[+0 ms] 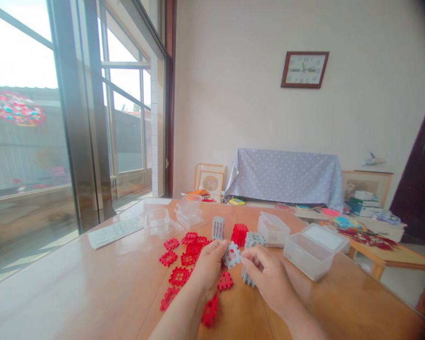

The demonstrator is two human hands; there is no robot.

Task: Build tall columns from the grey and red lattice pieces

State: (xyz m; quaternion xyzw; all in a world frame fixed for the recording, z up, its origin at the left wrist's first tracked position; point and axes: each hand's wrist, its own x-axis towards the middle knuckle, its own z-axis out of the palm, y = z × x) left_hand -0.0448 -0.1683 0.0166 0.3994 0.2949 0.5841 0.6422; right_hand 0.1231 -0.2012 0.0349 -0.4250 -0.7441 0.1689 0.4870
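Between my two hands is a grey interlocking plastic tile (pixel 233 255) with notched edges and window-like holes. My left hand (pixel 212 262) pinches its left side, and the fingers of my right hand (pixel 264 269) close on its right edge. Loose red tiles (pixel 179 276) of the same kind lie scattered around and left of my left hand. Beyond my hands stand a grey tile stack (pixel 218 227) and a red tile stack (pixel 239 234). More stacked grey tiles (pixel 255 239) sit behind my right hand, which partly hides them.
A lidded clear box (pixel 273 230) and an open clear box (pixel 308 257) stand at the right of the wooden table (pixel 120 293). Clear plastic containers (pixel 189 212) and a paper booklet (pixel 116 232) lie at the back left. Glass windows line the left side.
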